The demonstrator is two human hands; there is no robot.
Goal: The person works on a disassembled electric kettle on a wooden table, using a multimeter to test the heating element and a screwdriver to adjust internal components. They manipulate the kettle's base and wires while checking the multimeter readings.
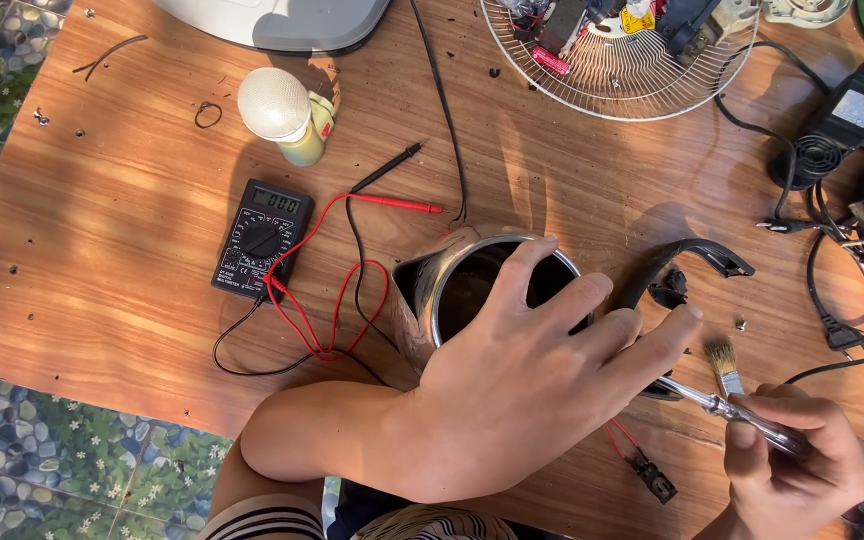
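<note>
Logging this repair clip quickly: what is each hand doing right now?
Left hand: spread open over the metal kettle, fingers on its rim.
Right hand: closed around a clear-handled screwdriver.

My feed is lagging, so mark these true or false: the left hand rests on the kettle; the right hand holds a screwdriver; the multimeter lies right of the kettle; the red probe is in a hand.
1. The left hand rests on the steel kettle: true.
2. The right hand holds a screwdriver: true.
3. The multimeter lies right of the kettle: false, it lies to its left.
4. The red probe is in a hand: false, it lies loose on the wooden table.
</note>
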